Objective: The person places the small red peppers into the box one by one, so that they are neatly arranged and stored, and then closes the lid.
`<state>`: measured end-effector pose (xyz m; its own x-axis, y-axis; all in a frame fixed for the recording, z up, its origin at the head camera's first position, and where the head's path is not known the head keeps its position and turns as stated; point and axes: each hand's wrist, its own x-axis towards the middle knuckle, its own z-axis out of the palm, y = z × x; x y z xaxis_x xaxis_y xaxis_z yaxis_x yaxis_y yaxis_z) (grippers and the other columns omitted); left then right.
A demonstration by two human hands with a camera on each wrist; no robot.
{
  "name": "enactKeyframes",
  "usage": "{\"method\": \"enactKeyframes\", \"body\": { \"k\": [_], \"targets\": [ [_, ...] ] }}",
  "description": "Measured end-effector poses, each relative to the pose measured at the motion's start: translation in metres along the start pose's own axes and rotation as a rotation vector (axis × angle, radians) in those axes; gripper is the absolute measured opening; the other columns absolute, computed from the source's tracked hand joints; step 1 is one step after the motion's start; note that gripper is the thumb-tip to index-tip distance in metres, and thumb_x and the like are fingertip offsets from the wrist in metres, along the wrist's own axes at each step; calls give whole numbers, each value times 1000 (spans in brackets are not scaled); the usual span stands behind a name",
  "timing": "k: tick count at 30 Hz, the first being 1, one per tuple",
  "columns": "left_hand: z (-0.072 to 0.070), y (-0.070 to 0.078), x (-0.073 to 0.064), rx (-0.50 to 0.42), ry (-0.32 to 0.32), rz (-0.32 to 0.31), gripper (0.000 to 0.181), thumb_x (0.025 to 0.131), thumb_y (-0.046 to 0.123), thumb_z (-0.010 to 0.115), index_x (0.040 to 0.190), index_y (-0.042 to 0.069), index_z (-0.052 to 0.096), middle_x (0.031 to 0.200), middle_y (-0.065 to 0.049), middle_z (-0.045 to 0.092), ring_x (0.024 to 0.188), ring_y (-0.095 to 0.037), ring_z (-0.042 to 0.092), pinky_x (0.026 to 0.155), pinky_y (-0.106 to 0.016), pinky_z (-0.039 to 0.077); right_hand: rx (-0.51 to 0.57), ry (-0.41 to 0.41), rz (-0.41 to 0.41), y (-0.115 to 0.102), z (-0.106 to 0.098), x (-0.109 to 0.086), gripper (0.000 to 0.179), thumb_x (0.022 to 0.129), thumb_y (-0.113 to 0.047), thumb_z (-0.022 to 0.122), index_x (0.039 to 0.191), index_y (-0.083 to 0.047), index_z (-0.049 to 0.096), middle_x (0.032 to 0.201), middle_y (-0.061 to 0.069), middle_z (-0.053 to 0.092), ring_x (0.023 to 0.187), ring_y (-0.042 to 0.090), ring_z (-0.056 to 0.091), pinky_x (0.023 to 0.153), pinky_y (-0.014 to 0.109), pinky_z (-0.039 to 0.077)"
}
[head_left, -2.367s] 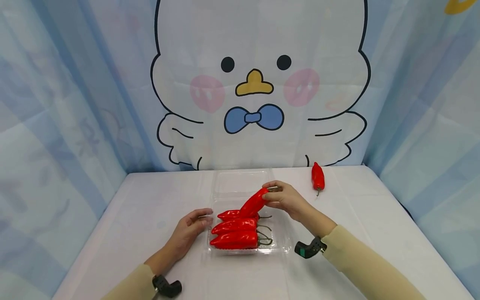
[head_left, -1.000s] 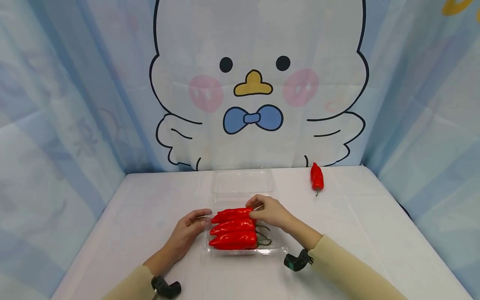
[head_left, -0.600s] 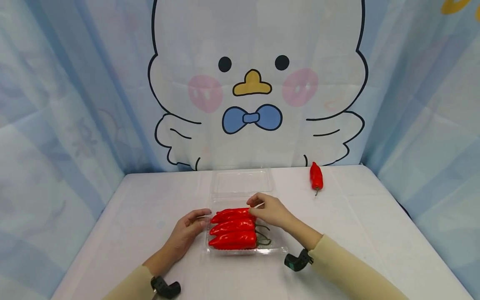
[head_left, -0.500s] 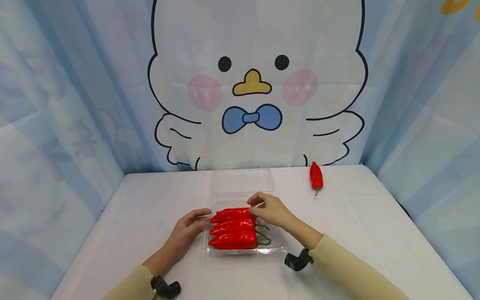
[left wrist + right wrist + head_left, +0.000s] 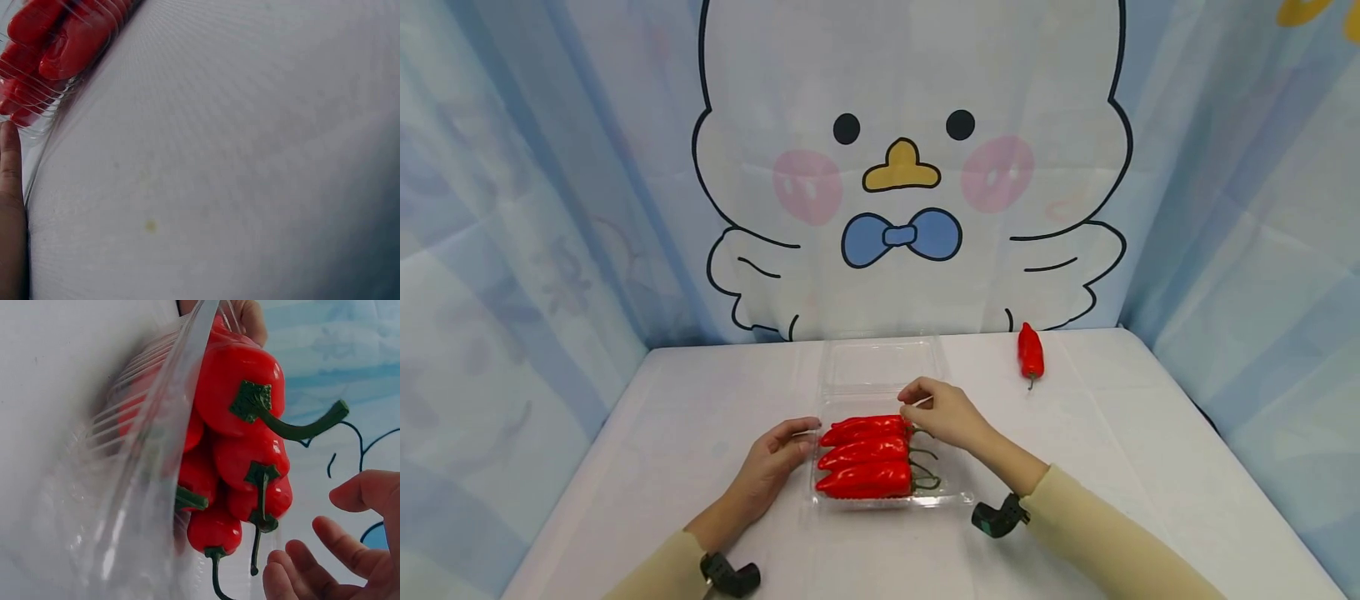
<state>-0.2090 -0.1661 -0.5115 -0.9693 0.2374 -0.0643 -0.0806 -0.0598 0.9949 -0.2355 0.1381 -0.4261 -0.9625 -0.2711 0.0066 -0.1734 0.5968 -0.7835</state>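
Several red chili peppers (image 5: 865,481) lie stacked side by side in a clear plastic clamshell box (image 5: 955,501), tips left and green stems right. My left hand (image 5: 766,468) rests at the box's left side, its fingertips right at the wall. In the left wrist view, one finger (image 5: 10,165) reaches toward the ribbed plastic with the peppers behind it. My right hand (image 5: 951,414) hovers by the stem end of the farthest pepper. The right wrist view shows its thumb (image 5: 369,489) and fingers spread apart with nothing between them, beside the peppers' stems.
The box's clear lid (image 5: 883,367) lies folded back flat behind it. One more red chili pepper (image 5: 1031,353) lies alone at the back right of the white-covered table (image 5: 1120,467). A printed cartoon curtain (image 5: 902,292) rises behind, with blue side curtains.
My right hand laid a pepper on the far side of the pile, let go of it, and has drawn back slightly up and right. My left hand stays at the box.
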Motion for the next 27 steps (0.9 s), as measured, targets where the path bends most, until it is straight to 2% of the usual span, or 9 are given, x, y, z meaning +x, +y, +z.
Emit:
{"method": "enactKeyframes", "body": {
  "k": [8, 13, 18, 22, 27],
  "targets": [
    [1, 2, 0, 10, 12, 6, 51, 97, 13, 66, 143, -1, 51, 147, -19, 53, 122, -16, 59, 102, -21, 51, -41, 55, 14, -2, -10, 0, 23, 96, -20, 67, 116, -9, 70, 115, 9, 74, 103, 26, 72, 74, 33, 60],
    [0, 2, 0, 13, 0, 8, 52, 98, 12, 64, 145, -3, 49, 149, -22, 50, 119, -14, 60, 102, -20, 51, -52, 86, 20, 3, -15, 2, 23, 96, -20, 68, 116, -8, 70, 114, 9, 74, 103, 25, 72, 77, 35, 61],
    [-1, 2, 0, 14, 17, -1, 51, 97, 13, 65, 144, -2, 50, 147, -20, 53, 119, -14, 60, 100, -20, 52, -67, 152, 15, 11, -23, 7, 22, 96, -20, 67, 115, -7, 70, 113, 8, 74, 100, 25, 72, 83, 39, 61],
    [0, 2, 0, 8, 29, -9, 50, 97, 13, 66, 142, -1, 52, 145, -17, 55, 118, -14, 61, 99, -21, 53, -84, 210, 12, 21, -33, 10, 23, 96, -19, 66, 114, -6, 70, 109, 10, 74, 98, 26, 72, 80, 38, 60],
    [0, 2, 0, -5, 6, 3, 51, 98, 12, 64, 144, -3, 49, 147, -20, 52, 118, -14, 60, 101, -21, 52, -123, 260, 47, 36, -45, 12, 24, 95, -19, 63, 114, -6, 69, 108, 13, 73, 98, 29, 71, 78, 36, 58]
  ]
}}
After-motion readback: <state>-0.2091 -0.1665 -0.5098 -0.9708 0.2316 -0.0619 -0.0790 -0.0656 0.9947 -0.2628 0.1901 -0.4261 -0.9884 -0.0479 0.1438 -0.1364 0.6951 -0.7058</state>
